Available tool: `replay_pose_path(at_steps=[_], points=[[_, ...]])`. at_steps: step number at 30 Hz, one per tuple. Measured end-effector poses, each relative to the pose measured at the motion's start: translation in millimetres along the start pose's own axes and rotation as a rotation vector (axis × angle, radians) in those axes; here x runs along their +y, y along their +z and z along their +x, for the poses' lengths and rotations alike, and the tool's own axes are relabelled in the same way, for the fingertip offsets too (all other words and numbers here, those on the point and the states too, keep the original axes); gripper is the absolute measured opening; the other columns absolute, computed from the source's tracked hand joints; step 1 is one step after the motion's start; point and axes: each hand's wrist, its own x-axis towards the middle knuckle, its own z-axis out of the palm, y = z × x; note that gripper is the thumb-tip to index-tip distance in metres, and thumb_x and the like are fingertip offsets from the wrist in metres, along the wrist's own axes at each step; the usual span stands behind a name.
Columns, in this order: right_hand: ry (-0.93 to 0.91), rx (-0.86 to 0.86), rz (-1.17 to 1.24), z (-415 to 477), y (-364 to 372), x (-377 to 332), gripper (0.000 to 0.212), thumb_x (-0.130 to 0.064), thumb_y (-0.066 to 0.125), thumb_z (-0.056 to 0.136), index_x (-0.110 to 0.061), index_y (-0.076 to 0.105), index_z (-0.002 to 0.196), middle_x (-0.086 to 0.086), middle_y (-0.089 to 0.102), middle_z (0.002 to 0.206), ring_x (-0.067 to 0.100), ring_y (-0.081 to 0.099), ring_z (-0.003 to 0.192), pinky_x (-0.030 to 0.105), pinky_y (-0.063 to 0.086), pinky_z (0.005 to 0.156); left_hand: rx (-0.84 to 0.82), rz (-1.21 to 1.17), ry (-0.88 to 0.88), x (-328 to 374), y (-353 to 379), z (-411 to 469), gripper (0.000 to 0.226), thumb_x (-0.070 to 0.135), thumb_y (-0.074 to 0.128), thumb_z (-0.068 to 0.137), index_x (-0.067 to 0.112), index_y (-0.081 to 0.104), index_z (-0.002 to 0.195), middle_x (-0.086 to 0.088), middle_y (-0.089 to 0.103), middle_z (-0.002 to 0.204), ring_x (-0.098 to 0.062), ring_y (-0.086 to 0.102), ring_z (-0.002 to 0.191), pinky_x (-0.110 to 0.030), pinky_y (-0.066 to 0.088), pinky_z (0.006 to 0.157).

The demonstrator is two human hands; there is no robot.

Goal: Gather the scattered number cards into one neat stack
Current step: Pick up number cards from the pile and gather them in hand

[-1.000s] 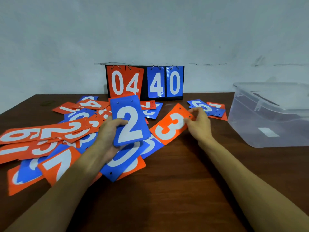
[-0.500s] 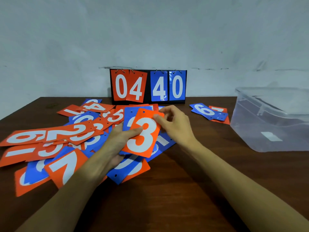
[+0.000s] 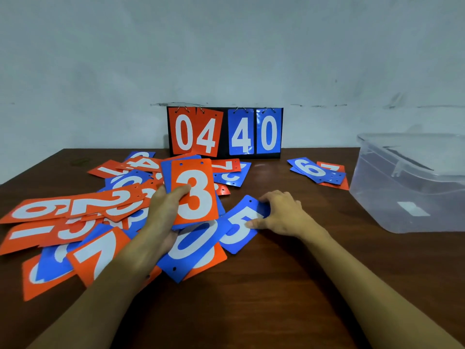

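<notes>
Left hand (image 3: 163, 212) grips a stack topped by a glossy orange card with a white 3 (image 3: 198, 197); right hand (image 3: 281, 215) on a blue card with a white 5 (image 3: 239, 227)
The left thumb pinches the stack, tilted above the heap of scattered number cards (image 3: 75, 217) on the dark wooden table (image 3: 276, 285); right fingers curl over the flat 5 card's far edge, thumb on its numeral, just beside the heap
</notes>
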Motion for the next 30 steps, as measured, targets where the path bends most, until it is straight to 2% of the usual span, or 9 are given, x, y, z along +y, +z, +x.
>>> replay_pose_path(at_steps=[4,6,9,12,17,19,22,26,30], points=[[0.074,0.277,0.393,5.7,-9.1,18.6,0.025,-0.011,0.069,0.082,-0.020,0.060,0.104,-0.001,0.064,0.111,0.016,0.057,0.103,0.032,0.047,0.085,-0.011,0.055,0.021,-1.3,1.4,-0.7,0.046,0.029,0.069,0.084,0.026,0.052,0.127,-0.006,0.068,0.111,-0.029,0.068,0.093,-0.052,0.056,0.080],[0.156,0.374,0.808,7.0,-18.4,23.1,0.026,0.002,0.058,0.082,-0.018,0.063,0.098,-0.001,0.066,0.101,0.022,0.063,0.101,0.039,0.054,0.082,-0.013,0.079,0.015,-1.9,1.3,-0.1,0.045,0.028,0.068,0.085,0.025,0.050,0.127,-0.006,0.067,0.108,-0.028,0.068,0.091,-0.050,0.057,0.078],[0.185,0.287,1.215,7.8,-27.1,16.4,0.025,0.001,0.059,0.085,-0.014,0.063,0.103,0.006,0.068,0.099,0.027,0.068,0.095,0.050,0.056,0.086,-0.036,0.112,0.023,-4.6,3.2,-1.1,0.034,0.024,0.064,0.088,0.024,0.050,0.119,-0.004,0.067,0.100,-0.026,0.068,0.085,-0.041,0.057,0.068],[0.003,0.188,1.062,8.9,-21.0,-5.7,0.018,-0.014,0.064,0.089,-0.016,0.061,0.106,0.007,0.067,0.108,0.023,0.069,0.096,0.046,0.057,0.085,-0.093,0.127,0.002,-6.3,6.5,-4.6,0.027,0.024,0.063,0.089,0.023,0.053,0.113,-0.005,0.070,0.097,-0.025,0.070,0.081,-0.038,0.058,0.064],[-0.158,0.223,0.782,30.7,-4.0,-41.0,0.029,-0.025,0.066,0.088,-0.015,0.059,0.114,0.001,0.064,0.111,0.017,0.065,0.101,0.037,0.059,0.079,-0.209,0.122,-0.009,-4.6,3.8,-8.5,0.031,0.030,0.074,0.079,0.021,0.061,0.106,-0.005,0.076,0.090,-0.025,0.073,0.075,-0.038,0.059,0.056],[-0.162,0.263,0.750,43.7,0.7,-45.8,0.024,-0.028,0.062,0.091,-0.016,0.060,0.112,0.000,0.064,0.111,0.014,0.063,0.101,0.029,0.058,0.076,-0.170,0.117,0.014,-5.4,3.6,-7.4,0.033,0.023,0.075,0.079,0.019,0.061,0.109,-0.006,0.075,0.094,-0.027,0.073,0.079,-0.042,0.060,0.060],[-0.113,0.357,0.554,66.1,4.6,-40.1,0.027,-0.025,0.056,0.095,-0.013,0.060,0.119,0.004,0.061,0.121,0.012,0.057,0.108,0.021,0.047,0.081,-0.088,-0.015,-0.050,-3.9,2.4,-4.3,0.013,0.019,0.066,0.087,0.020,0.058,0.096,-0.006,0.072,0.092,-0.025,0.070,0.080,-0.048,0.058,0.073],[-0.149,0.186,0.115,88.5,17.4,-17.3,0.052,-0.033,0.060,0.091,-0.013,0.046,0.138,0.008,0.049,0.140,0.022,0.048,0.126,0.032,0.040,0.102,-0.060,-0.138,-0.131,-1.8,-0.3,-1.0,0.011,0.019,0.062,0.087,0.018,0.055,0.095,-0.010,0.069,0.097,-0.030,0.068,0.090,-0.059,0.053,0.080],[-0.141,0.221,-0.033,89.0,18.5,-9.0,0.052,-0.049,0.062,0.086,-0.017,0.055,0.126,0.004,0.065,0.118,0.021,0.060,0.106,0.035,0.051,0.088,-0.071,-0.132,-0.113,-1.5,-1.2,3.8,0.020,0.028,0.066,0.087,0.019,0.060,0.103,-0.007,0.073,0.094,-0.026,0.071,0.084,-0.054,0.056,0.078]])
